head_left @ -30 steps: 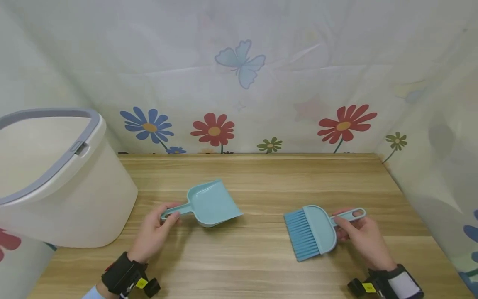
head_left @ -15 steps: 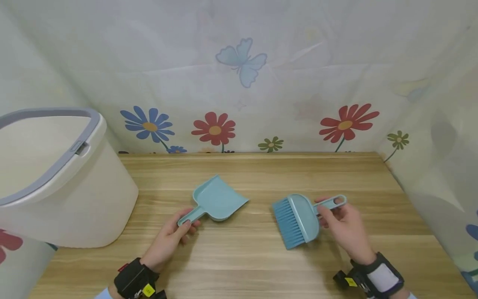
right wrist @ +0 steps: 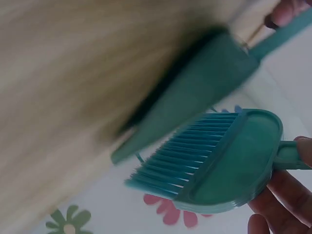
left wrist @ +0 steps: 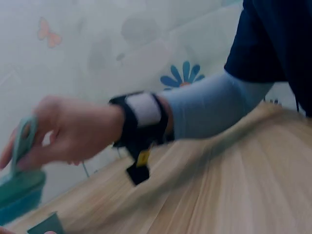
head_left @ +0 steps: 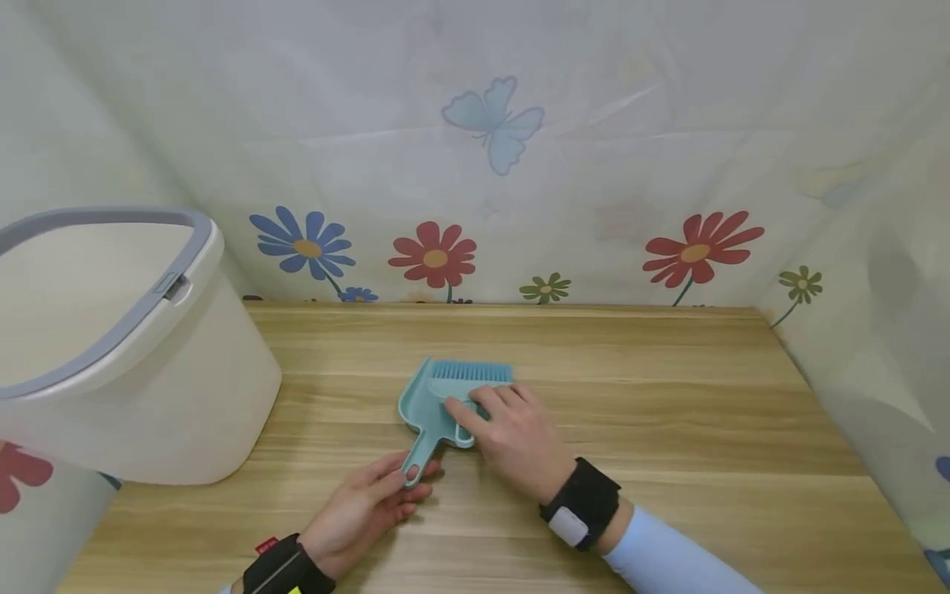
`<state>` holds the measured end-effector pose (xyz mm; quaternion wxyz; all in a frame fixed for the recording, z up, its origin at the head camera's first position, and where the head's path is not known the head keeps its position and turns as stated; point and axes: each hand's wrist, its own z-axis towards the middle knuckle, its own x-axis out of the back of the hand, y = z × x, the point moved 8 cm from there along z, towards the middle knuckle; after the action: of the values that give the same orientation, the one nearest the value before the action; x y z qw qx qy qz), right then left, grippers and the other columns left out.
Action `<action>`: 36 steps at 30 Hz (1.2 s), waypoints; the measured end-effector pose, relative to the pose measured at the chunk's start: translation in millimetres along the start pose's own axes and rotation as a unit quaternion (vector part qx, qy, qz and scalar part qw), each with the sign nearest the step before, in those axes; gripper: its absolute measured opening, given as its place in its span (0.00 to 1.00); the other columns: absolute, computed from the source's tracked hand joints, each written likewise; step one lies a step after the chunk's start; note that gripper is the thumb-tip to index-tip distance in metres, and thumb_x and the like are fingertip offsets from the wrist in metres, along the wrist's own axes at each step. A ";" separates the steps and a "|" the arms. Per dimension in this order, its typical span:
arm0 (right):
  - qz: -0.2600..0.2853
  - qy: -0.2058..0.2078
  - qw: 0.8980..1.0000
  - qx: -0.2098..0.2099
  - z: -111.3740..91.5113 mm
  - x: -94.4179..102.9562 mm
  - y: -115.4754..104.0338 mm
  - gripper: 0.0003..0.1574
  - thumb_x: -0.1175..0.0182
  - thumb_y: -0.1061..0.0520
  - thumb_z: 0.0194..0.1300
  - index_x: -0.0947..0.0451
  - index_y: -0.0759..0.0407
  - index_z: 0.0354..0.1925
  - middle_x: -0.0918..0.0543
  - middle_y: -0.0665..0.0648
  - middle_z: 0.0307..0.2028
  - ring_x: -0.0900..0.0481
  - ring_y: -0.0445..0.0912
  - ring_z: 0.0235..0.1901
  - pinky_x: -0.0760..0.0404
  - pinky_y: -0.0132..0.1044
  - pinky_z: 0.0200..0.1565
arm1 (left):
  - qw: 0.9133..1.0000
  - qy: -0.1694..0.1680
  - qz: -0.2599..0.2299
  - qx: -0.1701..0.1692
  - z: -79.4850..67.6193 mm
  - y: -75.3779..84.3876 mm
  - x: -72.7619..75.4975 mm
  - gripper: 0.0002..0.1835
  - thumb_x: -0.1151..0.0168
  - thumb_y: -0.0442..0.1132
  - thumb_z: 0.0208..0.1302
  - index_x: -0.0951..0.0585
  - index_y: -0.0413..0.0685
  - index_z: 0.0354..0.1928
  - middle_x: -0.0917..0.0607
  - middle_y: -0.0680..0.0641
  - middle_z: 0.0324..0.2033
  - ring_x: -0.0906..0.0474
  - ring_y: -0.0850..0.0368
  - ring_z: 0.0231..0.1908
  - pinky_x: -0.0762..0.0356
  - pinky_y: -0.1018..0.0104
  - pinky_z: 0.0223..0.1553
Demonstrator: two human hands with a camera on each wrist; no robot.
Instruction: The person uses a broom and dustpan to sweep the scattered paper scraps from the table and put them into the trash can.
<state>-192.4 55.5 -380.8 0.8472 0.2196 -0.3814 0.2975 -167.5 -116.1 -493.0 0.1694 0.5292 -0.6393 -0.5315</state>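
Observation:
In the head view my left hand (head_left: 367, 503) pinches the end of a light-blue dustpan's handle. The dustpan (head_left: 416, 404) points away from me, a little left of the table's middle. Over its pan lies a matching hand brush (head_left: 471, 373), bristles toward the back, covering much of the pan in this view. My right hand (head_left: 523, 441) grips the brush by its short looped handle. Seen from the right wrist, the brush (right wrist: 234, 161) hangs beside the dustpan (right wrist: 195, 92), its bristles near the pan's front edge.
At the left stands a large white bin (head_left: 185, 388) with a grey rim, open at the top. The wood-grain table (head_left: 668, 396) reaches back to a flower-printed curtain (head_left: 594, 124), which also closes off both sides.
My right hand has swung the brush left and over the dustpan, turning its bristles from left to backward. My left hand has moved right and nearer me, tilting the dustpan's handle toward me.

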 end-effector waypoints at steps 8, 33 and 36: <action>-0.009 -0.053 0.998 0.016 24.3 -47.5 -21.1 0.22 0.33 0.57 0.69 0.16 0.45 0.60 0.14 0.54 0.45 0.13 0.47 0.43 0.15 0.41 0.49 | 0.998 0.026 -0.060 0.008 9.0 -7.7 -0.8 0.33 0.46 0.40 0.80 0.45 0.36 0.79 0.26 0.41 0.71 0.19 0.58 0.60 0.23 0.65 0.62; 0.138 -0.216 0.967 0.008 27.4 -78.3 -7.2 0.26 0.33 0.62 0.65 0.19 0.57 0.62 0.15 0.60 0.58 0.15 0.51 0.56 0.17 0.44 0.59 | 0.993 0.105 -0.028 -0.043 32.1 5.3 9.2 0.28 0.52 0.40 0.83 0.40 0.34 0.76 0.26 0.36 0.69 0.20 0.52 0.62 0.22 0.61 0.62; 0.164 -0.218 0.962 -0.023 13.2 -69.0 11.1 0.29 0.35 0.63 0.66 0.21 0.59 0.65 0.18 0.63 0.62 0.18 0.54 0.61 0.21 0.48 0.64 | 0.978 0.185 0.069 -0.063 19.2 18.3 27.1 0.28 0.52 0.44 0.83 0.38 0.34 0.74 0.23 0.35 0.62 0.19 0.52 0.55 0.18 0.63 0.53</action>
<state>-243.4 32.4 -424.7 0.6879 0.1941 -0.5946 0.3681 -201.9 -132.0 -493.9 0.3538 0.5613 -0.5972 -0.4506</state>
